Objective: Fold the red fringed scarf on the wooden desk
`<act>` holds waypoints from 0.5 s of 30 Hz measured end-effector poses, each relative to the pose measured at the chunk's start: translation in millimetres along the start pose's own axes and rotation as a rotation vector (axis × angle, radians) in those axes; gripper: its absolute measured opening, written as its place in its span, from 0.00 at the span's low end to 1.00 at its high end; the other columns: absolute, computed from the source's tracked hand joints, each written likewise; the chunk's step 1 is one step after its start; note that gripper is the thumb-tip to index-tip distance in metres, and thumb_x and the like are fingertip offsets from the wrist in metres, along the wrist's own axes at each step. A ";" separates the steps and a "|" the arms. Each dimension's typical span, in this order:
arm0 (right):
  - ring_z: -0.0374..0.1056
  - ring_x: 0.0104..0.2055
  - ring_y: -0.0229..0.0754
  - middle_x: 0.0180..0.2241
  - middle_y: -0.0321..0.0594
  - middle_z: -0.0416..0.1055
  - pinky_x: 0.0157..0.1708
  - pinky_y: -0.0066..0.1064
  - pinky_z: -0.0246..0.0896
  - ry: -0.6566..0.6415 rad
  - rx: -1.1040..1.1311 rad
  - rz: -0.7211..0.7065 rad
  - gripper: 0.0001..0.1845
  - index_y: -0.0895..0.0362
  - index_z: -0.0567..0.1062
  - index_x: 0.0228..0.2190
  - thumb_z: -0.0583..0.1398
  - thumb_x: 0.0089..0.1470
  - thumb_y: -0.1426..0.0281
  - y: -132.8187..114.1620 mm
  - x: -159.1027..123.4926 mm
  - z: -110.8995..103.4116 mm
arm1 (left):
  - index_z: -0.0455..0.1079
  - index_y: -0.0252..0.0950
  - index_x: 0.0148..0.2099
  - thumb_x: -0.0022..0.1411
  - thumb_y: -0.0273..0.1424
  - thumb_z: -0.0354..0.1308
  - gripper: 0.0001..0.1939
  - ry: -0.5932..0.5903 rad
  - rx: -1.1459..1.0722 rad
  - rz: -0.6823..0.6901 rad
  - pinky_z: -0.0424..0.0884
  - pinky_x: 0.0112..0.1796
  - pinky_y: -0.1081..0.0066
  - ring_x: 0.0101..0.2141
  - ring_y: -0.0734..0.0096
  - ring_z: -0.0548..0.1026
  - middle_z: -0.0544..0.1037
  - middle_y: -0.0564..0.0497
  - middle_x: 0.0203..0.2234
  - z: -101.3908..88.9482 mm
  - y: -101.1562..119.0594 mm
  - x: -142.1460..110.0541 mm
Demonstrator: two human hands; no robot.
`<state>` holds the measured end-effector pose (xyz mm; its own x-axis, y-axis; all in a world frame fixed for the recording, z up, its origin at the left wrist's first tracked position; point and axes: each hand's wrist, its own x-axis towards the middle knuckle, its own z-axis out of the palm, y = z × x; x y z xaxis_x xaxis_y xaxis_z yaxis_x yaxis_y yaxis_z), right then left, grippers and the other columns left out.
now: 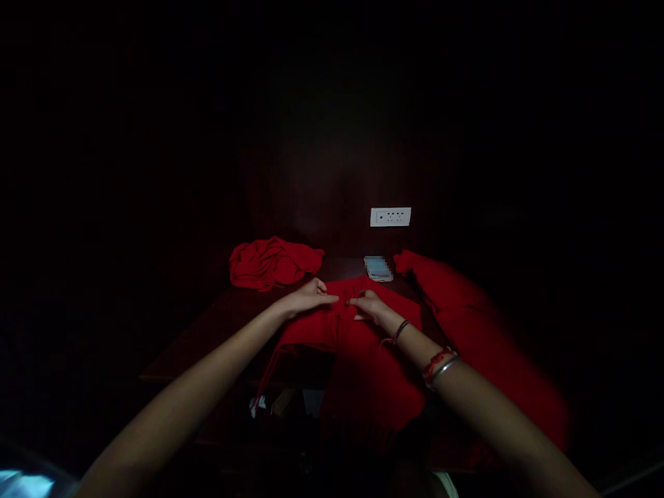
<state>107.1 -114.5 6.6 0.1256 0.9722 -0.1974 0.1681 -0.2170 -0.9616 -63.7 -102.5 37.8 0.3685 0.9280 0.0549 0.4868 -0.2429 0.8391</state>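
Note:
A red scarf (pixel 373 373) with a fringed end lies over a dark table, and part of it hangs past the front edge. Near its upper middle, my left hand (pixel 310 297) is closed on the cloth, with the thumb pointing right and the other fingers partly hidden. Just to the right, my right hand (pixel 367 304) pinches a gathered part of the same scarf. A small gap of bunched cloth separates the two hands. Thin red strands hang at the scarf's left side.
A crumpled red cloth (pixel 274 263) lies at the back left. Another long red cloth (pixel 467 311) stretches along the right. A pale blue, blurred-out packet (pixel 378 268) sits behind the hands, below a white wall socket (pixel 391 217). Dim items show under the table (pixel 207 339).

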 end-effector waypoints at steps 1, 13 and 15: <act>0.63 0.25 0.34 0.24 0.35 0.65 0.24 0.27 0.64 0.026 -0.029 -0.012 0.16 0.61 0.65 0.36 0.57 0.39 0.79 -0.1 2.3 0.6 | 0.56 0.36 0.31 0.43 0.38 0.57 0.17 0.091 0.046 0.019 0.61 0.28 0.76 0.27 0.75 0.66 0.65 0.56 0.23 -13.4 -5.7 1.4; 0.67 0.32 0.35 0.34 0.38 0.70 0.33 0.27 0.63 -0.073 0.254 -0.285 0.24 0.59 0.63 0.42 0.54 0.39 0.79 -18.8 -1.0 11.9 | 0.57 0.38 0.43 0.47 0.49 0.50 0.26 0.138 -0.101 -0.304 0.66 0.32 0.73 0.39 0.68 0.69 0.68 0.46 0.42 -46.1 -48.0 -2.0; 0.67 0.32 0.35 0.36 0.40 0.70 0.32 0.26 0.63 -0.035 0.088 -0.298 0.24 0.60 0.62 0.43 0.53 0.40 0.78 -19.7 4.1 13.5 | 0.57 0.36 0.45 0.44 0.47 0.56 0.29 0.179 -0.082 -0.297 0.66 0.34 0.73 0.42 0.65 0.68 0.66 0.43 0.45 -44.4 -46.9 -0.2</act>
<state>91.2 -105.1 22.2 0.0499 0.9946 0.0906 0.1066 0.0848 -0.9907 -121.8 -78.7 22.5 0.0725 0.9912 -0.1105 0.4844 0.0618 0.8727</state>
